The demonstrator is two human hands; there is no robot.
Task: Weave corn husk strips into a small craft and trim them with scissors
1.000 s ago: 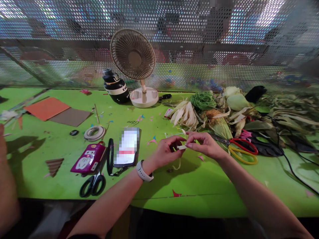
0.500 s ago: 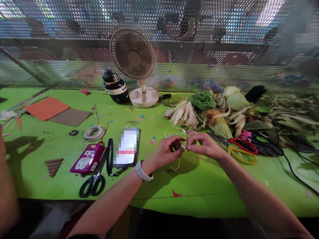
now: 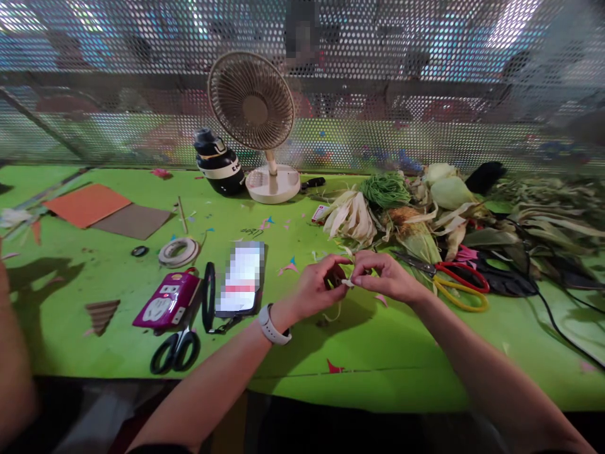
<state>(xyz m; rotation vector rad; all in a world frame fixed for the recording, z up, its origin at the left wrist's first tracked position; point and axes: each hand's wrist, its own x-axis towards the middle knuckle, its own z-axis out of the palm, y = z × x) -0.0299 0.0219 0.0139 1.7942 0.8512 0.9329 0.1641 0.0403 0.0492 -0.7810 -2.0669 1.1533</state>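
Both hands meet above the green table, pinching a small pale strip of corn husk (image 3: 348, 283). My left hand (image 3: 321, 285), with a white band on its wrist, is closed on the strip from the left. From the right, my right hand (image 3: 382, 275) pinches it between thumb and fingertips. A thin pale end hangs beneath the left hand. Just beyond the hands lies a fanned bundle of dried husks (image 3: 352, 219), with green string (image 3: 385, 191) behind it. Scissors with red and yellow handles (image 3: 460, 285) lie right of my right hand.
A fan (image 3: 273, 186) and black bottle (image 3: 222, 167) stand at the back before a perforated metal screen. Left of my hands lie a phone (image 3: 241, 277), purple packet (image 3: 166, 301), black scissors (image 3: 176, 352) and tape roll (image 3: 178, 252). Corn husks (image 3: 449, 192) and a cable fill the right.
My fingers have shifted slightly around the husk strip, and its pale piece between the fingertips has changed shape. The objects on the table stay where they were.
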